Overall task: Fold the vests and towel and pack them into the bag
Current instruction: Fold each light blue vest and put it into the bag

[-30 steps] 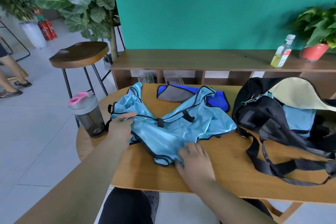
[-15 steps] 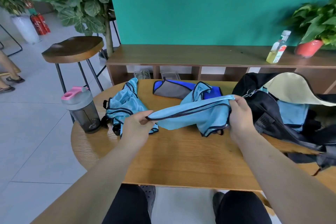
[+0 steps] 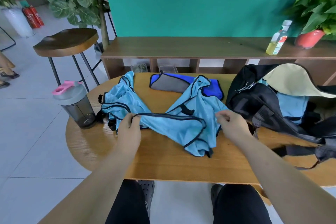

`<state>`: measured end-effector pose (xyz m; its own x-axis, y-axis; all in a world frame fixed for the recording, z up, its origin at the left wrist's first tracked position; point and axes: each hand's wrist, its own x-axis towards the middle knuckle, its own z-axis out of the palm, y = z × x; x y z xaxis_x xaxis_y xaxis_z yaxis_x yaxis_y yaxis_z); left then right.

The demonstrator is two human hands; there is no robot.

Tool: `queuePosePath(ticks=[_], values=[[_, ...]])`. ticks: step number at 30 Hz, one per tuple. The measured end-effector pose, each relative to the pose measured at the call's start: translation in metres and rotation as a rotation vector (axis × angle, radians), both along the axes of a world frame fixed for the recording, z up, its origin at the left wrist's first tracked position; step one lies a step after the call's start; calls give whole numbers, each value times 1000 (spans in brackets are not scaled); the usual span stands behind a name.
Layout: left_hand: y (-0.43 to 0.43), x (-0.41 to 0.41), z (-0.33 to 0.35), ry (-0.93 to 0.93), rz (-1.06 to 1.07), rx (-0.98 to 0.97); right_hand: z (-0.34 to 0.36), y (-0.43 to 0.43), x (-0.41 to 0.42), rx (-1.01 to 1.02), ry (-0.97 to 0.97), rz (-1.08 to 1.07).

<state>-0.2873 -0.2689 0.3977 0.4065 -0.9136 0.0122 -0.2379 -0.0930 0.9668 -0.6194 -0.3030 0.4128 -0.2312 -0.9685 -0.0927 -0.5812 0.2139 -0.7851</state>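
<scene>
Crumpled vest [image 3: 123, 100]: we see it heaped at the table's left, just beyond the left hand.
Left hand [image 3: 129, 131]: thumb and fingers [image 3: 130, 121] pinch the black trim of the held vest at its left end.
Held vest [image 3: 174, 125]: it lies spread on the table between the two hands, with one strap reaching back over the blue cloth.
Right hand [image 3: 231, 125]: the fingers are curled at the held vest's right edge. Blur keeps us from telling whether they grip cloth.
Towel [image 3: 168, 85]: grey and folded, it lies on a blue cloth [image 3: 215, 91] at the far edge, well apart from both hands.
Bag [image 3: 254, 100]: it sits at the right with its mouth open and a light-blue folded piece [image 3: 291, 103] inside.
Table [image 3: 163, 163]: round and wood-grained, with a shaker [image 3: 74, 103] standing at its left rim.
Room: a stool [image 3: 66, 42] stands on grey tiles at left. A low shelf [image 3: 181, 47] runs behind the table against a teal wall [image 3: 200, 2]. A bottle [image 3: 277, 40] and a potted plant [image 3: 309, 38] stand at its right.
Materials: we note thin, shiny light-blue vests with black piping. The bag is black fabric with a pale lining and webbing straps. The shaker is smoky plastic with a pink cap.
</scene>
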Motion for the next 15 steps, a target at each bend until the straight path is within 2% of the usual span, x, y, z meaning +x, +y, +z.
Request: queuePosePath(ticks=[4,11,15], values=[[6,0,-25,-58,1,10,-21,41,33,-202,52,54],[12,-4,-49,-218,-3,-46,-67,79,76,-557,585,172],[10,-2,-52,-209,9,-52,-75,73,93,-413,719,276]])
